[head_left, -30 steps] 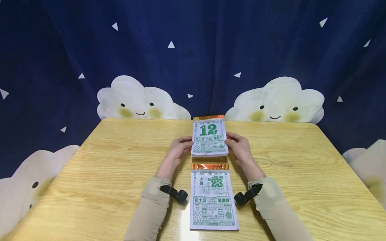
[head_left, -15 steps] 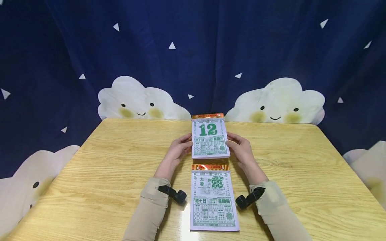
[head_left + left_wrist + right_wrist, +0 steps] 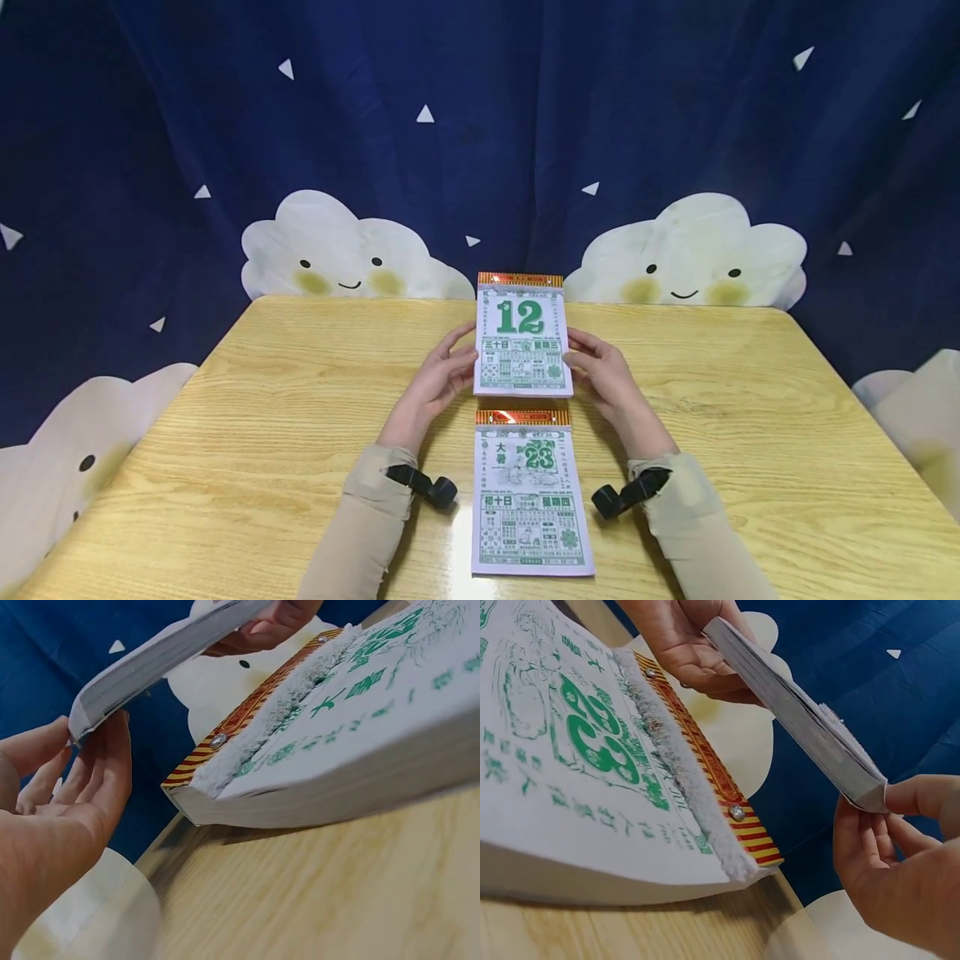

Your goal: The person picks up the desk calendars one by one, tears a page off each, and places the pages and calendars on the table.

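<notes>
In the head view, a tear-off calendar [image 3: 522, 367] with a big green 12 and a red-and-gold top strip is held up over the table's far middle part. My left hand [image 3: 438, 379] grips its left edge, thumb in front and fingers behind. On the opposite edge, my right hand [image 3: 603, 375] pinches it the same way. Both wrist views show the held calendar [image 3: 150, 667] raised in the air, its thick page block [image 3: 802, 724] seen from the side. A second calendar [image 3: 528, 500], showing a green 23, lies flat on the table nearer to me, between my forearms.
The wooden table [image 3: 300, 433] spreads out to both sides. Behind it hangs a dark blue curtain [image 3: 487, 108] printed with smiling clouds and white triangles. Black wrist cameras [image 3: 441, 492] on both sleeves flank the lower calendar.
Both hands have lifted the 12 calendar slightly and tilted its face more upright toward me. The forearms have drawn a little apart. The 23 calendar stays in place.
</notes>
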Available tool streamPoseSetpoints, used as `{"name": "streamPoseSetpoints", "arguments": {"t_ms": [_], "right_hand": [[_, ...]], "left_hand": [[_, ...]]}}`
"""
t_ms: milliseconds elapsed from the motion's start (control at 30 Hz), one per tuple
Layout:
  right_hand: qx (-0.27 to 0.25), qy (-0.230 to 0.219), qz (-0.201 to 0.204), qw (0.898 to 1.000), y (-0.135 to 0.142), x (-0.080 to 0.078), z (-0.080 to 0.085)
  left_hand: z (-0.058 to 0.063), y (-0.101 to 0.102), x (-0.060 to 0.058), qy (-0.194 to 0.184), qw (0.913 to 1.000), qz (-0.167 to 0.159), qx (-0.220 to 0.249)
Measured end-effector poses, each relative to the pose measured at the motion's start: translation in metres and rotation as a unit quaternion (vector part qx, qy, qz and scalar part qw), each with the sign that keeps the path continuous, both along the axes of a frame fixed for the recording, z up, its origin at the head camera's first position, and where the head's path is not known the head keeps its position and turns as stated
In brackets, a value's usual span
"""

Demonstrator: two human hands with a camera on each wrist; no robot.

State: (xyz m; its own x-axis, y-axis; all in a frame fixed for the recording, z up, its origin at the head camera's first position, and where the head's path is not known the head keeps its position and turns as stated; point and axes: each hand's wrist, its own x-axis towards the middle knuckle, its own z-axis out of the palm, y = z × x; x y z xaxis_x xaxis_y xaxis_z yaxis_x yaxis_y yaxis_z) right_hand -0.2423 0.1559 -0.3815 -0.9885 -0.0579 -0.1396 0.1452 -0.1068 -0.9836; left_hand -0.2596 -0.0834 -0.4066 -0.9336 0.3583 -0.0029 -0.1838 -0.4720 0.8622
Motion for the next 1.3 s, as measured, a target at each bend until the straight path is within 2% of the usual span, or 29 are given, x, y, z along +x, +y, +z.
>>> {"name": "streamPoseSetpoints", "arguments": {"t_ms": [267,367,500,667,800,967,1067,1167,1300], "right_hand": [[-0.052,0.025,0.014,0.998,0.003,0.003,0.004],[-0.063,0.023,0.017,0.998,0.005,0.003,0.005],[-0.082,0.028,0.022,0.996,0.006,0.003,0.005],[-0.090,0.032,0.027,0.995,0.007,0.003,0.005],[-0.100,0.043,0.038,0.993,0.008,0.003,0.005],[-0.100,0.053,0.048,0.992,0.007,0.003,0.006],[-0.082,0.059,0.047,0.994,0.006,0.004,0.006],[-0.051,0.086,0.048,0.994,0.009,-0.001,-0.003],[-0.019,0.125,0.040,0.991,0.019,-0.023,-0.036]], "left_hand": [[0.005,0.001,-0.001,0.013,0.9995,-0.028,0.002],[0.007,0.001,0.000,0.010,0.9983,-0.045,0.037],[0.007,0.002,0.001,0.006,0.9921,-0.081,0.096],[0.004,0.002,0.002,0.025,0.9877,-0.109,0.109],[0.003,0.002,0.001,0.036,0.9859,-0.119,0.112],[0.003,0.002,-0.001,0.042,0.9875,-0.105,0.110],[0.001,0.003,-0.002,0.045,0.9883,-0.098,0.108],[0.000,0.003,-0.002,0.051,0.9879,-0.097,0.109],[0.000,0.004,-0.002,0.055,0.9877,-0.095,0.112]]}}
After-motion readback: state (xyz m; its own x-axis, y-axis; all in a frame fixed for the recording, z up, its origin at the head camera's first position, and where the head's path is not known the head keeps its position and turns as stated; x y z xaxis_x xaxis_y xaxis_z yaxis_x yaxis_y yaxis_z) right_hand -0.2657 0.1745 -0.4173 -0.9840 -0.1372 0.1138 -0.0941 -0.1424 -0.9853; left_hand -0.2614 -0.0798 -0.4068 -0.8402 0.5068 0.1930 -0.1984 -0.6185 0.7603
